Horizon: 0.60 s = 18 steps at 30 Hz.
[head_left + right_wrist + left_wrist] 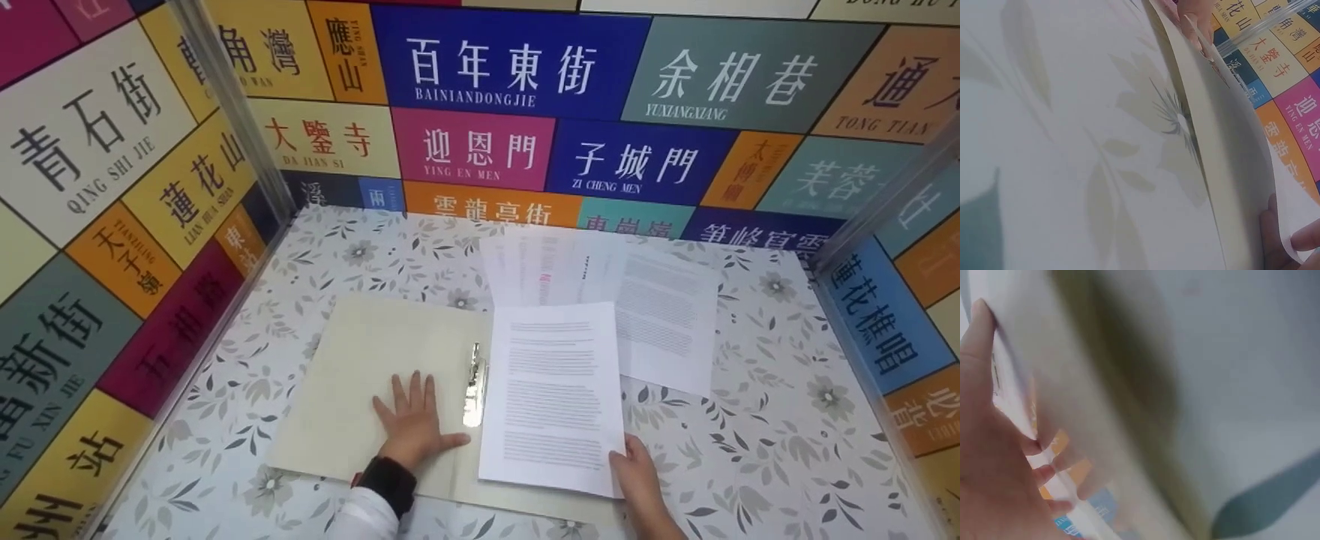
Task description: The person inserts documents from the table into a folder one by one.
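Head view alone shows left hand (pixel 412 424) flat on folder (pixel 360 375), right hand (pixel 637 472) pinching sheet (pixel 555 397).

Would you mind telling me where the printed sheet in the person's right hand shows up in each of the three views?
Head: printed sheet, lower centre, on the folder's right half.
Left wrist: too blurred to tell.
Right wrist: its curled pale edge at right, fingers beneath.
Shared landmark: the colourful street-sign wall.

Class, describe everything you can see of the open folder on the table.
The folder is pale cream, card-like, lying open and flat on the floral table. A metal clip runs along its spine. The left hand presses flat on its left leaf; a printed sheet, gripped by the right hand, covers its right leaf.
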Each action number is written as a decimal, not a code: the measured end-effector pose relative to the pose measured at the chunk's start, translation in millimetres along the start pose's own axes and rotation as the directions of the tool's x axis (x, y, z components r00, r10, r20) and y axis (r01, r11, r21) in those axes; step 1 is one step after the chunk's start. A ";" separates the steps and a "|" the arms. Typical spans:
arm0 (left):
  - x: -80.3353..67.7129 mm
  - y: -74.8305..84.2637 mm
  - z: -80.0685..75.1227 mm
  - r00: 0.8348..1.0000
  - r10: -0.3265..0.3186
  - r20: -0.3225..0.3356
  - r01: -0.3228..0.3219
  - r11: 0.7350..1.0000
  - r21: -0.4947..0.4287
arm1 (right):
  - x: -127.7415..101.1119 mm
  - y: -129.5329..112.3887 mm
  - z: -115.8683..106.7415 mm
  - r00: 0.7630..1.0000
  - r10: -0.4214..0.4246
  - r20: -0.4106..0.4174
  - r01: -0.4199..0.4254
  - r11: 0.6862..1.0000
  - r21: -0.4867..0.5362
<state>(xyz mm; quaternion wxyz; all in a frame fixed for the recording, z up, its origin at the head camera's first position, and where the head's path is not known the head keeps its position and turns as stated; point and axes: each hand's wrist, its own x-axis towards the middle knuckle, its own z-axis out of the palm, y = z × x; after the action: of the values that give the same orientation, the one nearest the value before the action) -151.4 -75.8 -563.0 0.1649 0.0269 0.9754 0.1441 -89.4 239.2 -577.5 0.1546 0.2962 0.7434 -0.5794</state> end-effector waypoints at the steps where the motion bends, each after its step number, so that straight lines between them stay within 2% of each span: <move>1: -0.1 0.3 0.2 1.000 0.002 0.006 -0.002 1.000 -0.010 | -0.1 0.0 -0.5 1.000 0.004 -0.001 -0.004 1.000 0.001; 10: 2.0 5.0 -3.3 0.995 -0.024 0.092 0.025 1.000 -0.005 | -3.8 -1.6 0.6 1.000 0.028 0.005 -0.028 0.999 0.032; 18: 4.9 8.3 -4.2 0.991 -0.043 0.124 0.043 0.999 0.000 | -8.2 0.6 6.8 0.999 -0.041 0.015 0.040 0.995 0.095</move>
<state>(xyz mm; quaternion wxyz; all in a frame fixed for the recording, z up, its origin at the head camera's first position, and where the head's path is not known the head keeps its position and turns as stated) -157.5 -68.5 -558.3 0.2281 0.0145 0.9634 0.1400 -83.4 230.7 -575.2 0.1349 0.2832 0.7197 -0.6193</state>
